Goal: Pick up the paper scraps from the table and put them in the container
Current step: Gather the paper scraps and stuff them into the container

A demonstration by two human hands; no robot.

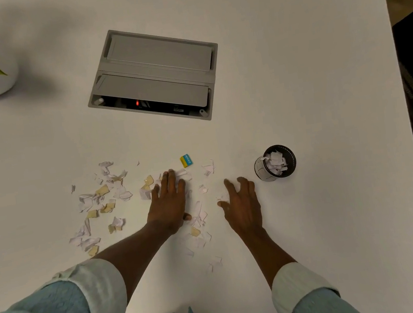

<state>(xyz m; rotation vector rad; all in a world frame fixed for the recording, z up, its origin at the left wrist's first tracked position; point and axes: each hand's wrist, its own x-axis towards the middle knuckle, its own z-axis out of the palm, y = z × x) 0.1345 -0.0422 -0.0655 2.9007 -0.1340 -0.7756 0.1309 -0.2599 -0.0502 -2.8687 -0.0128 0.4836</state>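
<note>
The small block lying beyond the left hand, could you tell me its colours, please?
The small block is yellow and blue, seen in the head view.

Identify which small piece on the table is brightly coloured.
The blue-and-yellow piece, lying just beyond the left hand. All the other paper scraps are white or pale tan.
</note>
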